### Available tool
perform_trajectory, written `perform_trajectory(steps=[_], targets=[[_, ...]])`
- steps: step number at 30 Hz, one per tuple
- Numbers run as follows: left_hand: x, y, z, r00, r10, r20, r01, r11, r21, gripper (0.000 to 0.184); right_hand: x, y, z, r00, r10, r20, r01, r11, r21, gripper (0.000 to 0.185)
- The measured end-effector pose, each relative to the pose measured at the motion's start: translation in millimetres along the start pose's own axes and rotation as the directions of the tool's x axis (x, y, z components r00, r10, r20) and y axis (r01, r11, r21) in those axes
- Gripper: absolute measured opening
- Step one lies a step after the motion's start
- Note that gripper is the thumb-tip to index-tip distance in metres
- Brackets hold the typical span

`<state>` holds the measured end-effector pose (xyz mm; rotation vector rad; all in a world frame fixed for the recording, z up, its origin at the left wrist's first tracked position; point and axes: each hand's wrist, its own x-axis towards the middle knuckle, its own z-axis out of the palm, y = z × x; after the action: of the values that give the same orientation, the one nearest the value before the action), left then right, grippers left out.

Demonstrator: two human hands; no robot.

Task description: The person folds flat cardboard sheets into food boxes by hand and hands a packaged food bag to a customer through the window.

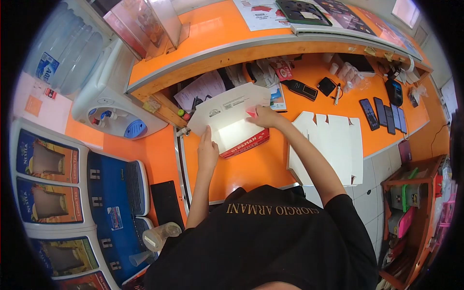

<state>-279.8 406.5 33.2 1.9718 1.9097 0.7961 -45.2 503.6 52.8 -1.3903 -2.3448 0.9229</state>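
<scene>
A red and white cardboard food box [245, 144] stands on the orange counter in front of me, partly folded into shape. Its white lid [227, 110] is raised at the back, and the inside looks bare. My left hand [208, 148] holds the box's left side, with the fingers close together and pointing up along the wall. At the right corner my right hand [264, 117] is closed around the side, its fingertips partly inside near a red flap. To the right lie flat, unfolded white box blanks [328, 147].
Several phones [386, 116] lie on the counter at right, near a black handheld device [300, 90]. A raised shelf [217, 36] runs across the back. At left are a water dispenser [108, 104] and a drinks machine [108, 193]; a plastic jar [157, 237] stands near my left elbow.
</scene>
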Motion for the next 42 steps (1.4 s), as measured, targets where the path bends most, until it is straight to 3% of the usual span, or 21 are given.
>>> perform_trajectory(steps=[1,3,4,7,13,17,32,34,35,37,39,41,42], targets=[[0.2,4.6,-0.3,0.999,0.001,0.033,-0.003,0.999,0.047,0.055,0.2,1.6,9.0,1.0,-0.006,0.002,0.006,1.0,-0.003,0.043],[2.1,9.6,3.4,0.999,-0.03,0.032,0.027,0.996,0.091,0.054,-10.9,-5.1,30.0,0.909,0.081,-0.409,-0.181,0.96,-0.212,0.022],[1.7,10.6,5.1,0.997,-0.062,0.039,0.056,0.99,0.133,0.054,-23.2,-21.8,23.6,0.885,-0.048,-0.463,-0.161,0.901,-0.402,0.022],[2.0,11.9,7.8,0.998,-0.058,0.012,0.054,0.978,0.2,0.054,-25.6,-16.7,26.2,0.893,0.054,-0.446,-0.28,0.844,-0.457,0.028],[-3.7,15.4,17.4,0.997,-0.078,-0.002,0.075,0.962,0.263,0.053,-39.0,-5.4,38.2,0.847,-0.059,-0.528,-0.191,0.893,-0.407,0.037],[-7.1,14.8,17.3,0.997,-0.079,0.01,0.073,0.96,0.27,0.054,-39.9,-2.2,41.4,0.857,-0.012,-0.515,-0.207,0.907,-0.366,0.037],[-6.2,16.2,22.1,0.996,-0.089,0.001,0.086,0.961,0.263,0.056,-40.7,7.7,47.2,0.852,-0.088,-0.516,-0.19,0.866,-0.462,0.034],[-6.5,13.8,22.9,0.997,-0.077,-0.016,0.079,0.971,0.225,0.058,-49.9,5.6,34.7,0.869,0.013,-0.495,-0.135,0.968,-0.211,0.036],[-7.0,8.4,24.1,0.998,-0.054,-0.02,0.057,0.974,0.217,0.058,-55.8,13.3,29.6,0.857,0.013,-0.515,-0.146,0.965,-0.219,0.036],[-10.4,-4.4,28.2,0.997,0.017,-0.073,-0.008,0.992,0.125,0.062,-79.5,50.4,17.2,0.723,0.313,-0.617,-0.263,0.949,0.173,0.042],[-11.5,-2.1,23.5,0.999,0.016,-0.048,-0.011,0.996,0.086,0.062,-120.6,108.8,5.1,0.519,0.325,-0.791,-0.433,0.897,0.085,0.053],[-12.1,-2.0,26.0,0.999,0.014,-0.04,-0.011,0.997,0.074,0.063,-176.3,136.9,-21.2,0.333,0.358,-0.872,-0.747,0.665,-0.012,0.077],[-11.5,-2.8,26.6,0.999,-0.009,-0.04,0.013,0.996,0.086,0.063,-203.2,150.3,-32.5,0.252,0.496,-0.831,-0.846,0.53,0.06,0.086]])
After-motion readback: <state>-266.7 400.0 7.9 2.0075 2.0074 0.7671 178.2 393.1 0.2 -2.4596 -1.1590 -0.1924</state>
